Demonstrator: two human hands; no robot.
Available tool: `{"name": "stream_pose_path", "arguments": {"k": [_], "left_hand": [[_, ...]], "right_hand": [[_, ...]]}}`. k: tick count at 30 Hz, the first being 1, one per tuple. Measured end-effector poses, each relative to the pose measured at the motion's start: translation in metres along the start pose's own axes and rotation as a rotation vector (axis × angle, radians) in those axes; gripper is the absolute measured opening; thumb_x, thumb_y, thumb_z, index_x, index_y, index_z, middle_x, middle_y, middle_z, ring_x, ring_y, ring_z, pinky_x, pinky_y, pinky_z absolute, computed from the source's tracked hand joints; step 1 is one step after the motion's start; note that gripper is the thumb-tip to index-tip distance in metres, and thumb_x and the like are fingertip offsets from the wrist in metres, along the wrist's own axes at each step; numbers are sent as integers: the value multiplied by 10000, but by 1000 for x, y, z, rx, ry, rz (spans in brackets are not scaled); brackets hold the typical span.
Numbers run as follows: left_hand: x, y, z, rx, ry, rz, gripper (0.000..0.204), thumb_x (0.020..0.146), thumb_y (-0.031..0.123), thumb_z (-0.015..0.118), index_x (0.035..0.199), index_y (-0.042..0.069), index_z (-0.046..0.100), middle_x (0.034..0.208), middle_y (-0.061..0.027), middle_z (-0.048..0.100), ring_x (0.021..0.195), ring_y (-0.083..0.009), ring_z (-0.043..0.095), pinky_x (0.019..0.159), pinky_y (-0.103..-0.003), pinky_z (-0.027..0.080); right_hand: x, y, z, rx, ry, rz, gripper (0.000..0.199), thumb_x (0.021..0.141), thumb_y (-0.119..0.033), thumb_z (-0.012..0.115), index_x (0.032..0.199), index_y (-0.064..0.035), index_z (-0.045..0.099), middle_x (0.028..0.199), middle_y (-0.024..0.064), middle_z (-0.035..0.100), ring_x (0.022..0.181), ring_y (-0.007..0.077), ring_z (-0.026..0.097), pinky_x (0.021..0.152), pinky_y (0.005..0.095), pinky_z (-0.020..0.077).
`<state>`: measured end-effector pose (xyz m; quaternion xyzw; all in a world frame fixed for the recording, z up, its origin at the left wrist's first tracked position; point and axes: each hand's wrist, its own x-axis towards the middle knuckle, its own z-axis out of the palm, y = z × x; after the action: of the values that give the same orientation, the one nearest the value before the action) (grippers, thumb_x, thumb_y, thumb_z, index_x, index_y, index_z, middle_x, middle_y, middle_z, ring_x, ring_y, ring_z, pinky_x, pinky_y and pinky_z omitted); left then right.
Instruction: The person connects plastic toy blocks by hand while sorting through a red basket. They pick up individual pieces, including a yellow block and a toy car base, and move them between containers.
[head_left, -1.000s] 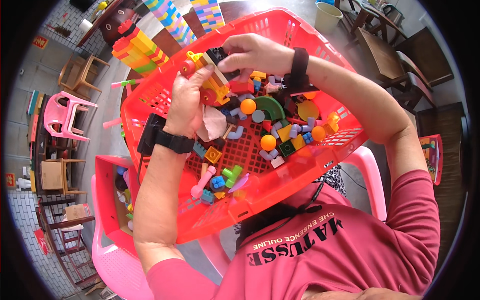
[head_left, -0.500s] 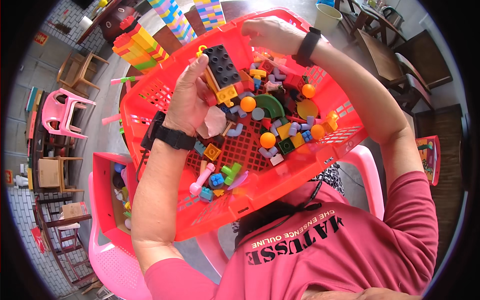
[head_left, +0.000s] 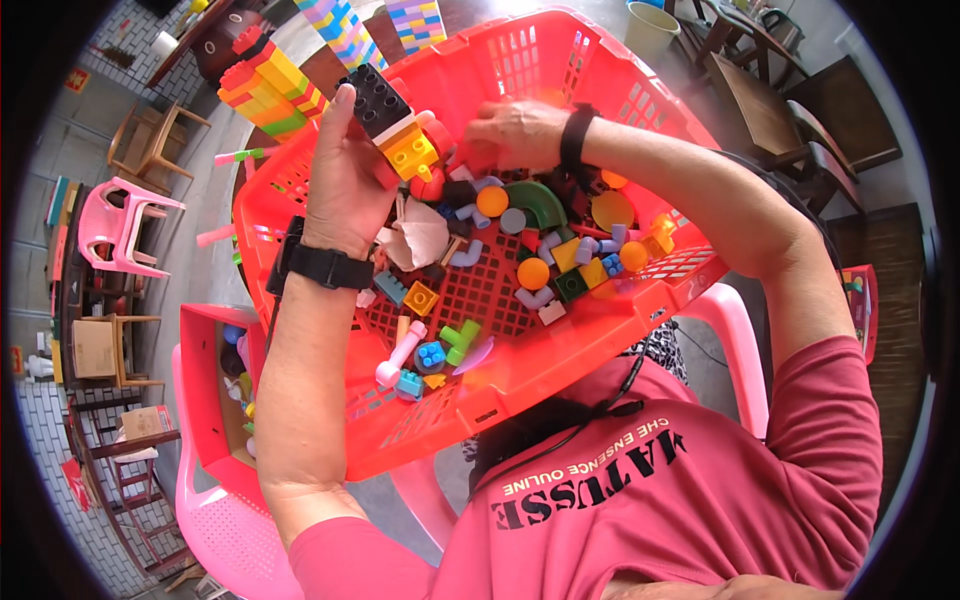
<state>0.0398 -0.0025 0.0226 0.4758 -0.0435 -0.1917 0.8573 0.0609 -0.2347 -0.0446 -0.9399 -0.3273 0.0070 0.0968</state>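
My left hand (head_left: 345,190) is closed around a toy building-block vehicle with a black studded brick (head_left: 378,102), a yellow-orange end (head_left: 411,152) and red round parts. It is held above the left side of a red plastic basket (head_left: 465,405). My right hand (head_left: 520,135) is inside the basket at its far middle, fingers curled down and slightly blurred. Something red shows at its fingertips, but I cannot make out what it is. Below lie orange balls (head_left: 491,201), a green curved piece (head_left: 537,205), grey-blue pipe pieces (head_left: 467,254) and a crumpled pale piece (head_left: 415,235).
Tall block stacks stand past the basket: red-yellow (head_left: 270,90) and pastel (head_left: 343,32). At left, a red box of toys (head_left: 212,385) sits on a pink chair (head_left: 225,520). A cream bin (head_left: 652,30) and wooden furniture (head_left: 745,110) are at the far right.
My right hand has moved from above the far rim down into the basket. My left hand has shifted left with the block vehicle, which has tilted.
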Motion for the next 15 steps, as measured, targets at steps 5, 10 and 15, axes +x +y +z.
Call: {"name": "stream_pose_path", "arguments": {"k": [5, 10, 15], "left_hand": [[0, 5, -2, -26, 20, 21, 465, 856, 455, 628, 1134, 88, 564, 1097, -136, 629, 1073, -300, 596, 897, -446, 479], [4, 6, -11, -17, 63, 80, 450, 845, 394, 668, 1158, 90, 557, 1124, -129, 625, 1078, -290, 598, 921, -449, 476], [8, 3, -17, 103, 82, 63, 389, 858, 314, 680, 1137, 76, 553, 1072, -138, 625, 1008, -292, 628, 889, -456, 524]], "right_hand": [[-2, 19, -41, -1, 124, -6, 355, 746, -257, 673, 1036, -79, 570, 931, 140, 590, 899, 330, 600, 789, 430, 489], [-5, 29, -62, -16, 203, 27, 279, 756, -206, 652, 981, -56, 582, 915, 131, 600, 889, 310, 599, 788, 404, 480], [-6, 40, -72, -45, 233, 84, 217, 761, -148, 619, 943, -34, 584, 837, 140, 627, 824, 289, 620, 731, 384, 488]]}}
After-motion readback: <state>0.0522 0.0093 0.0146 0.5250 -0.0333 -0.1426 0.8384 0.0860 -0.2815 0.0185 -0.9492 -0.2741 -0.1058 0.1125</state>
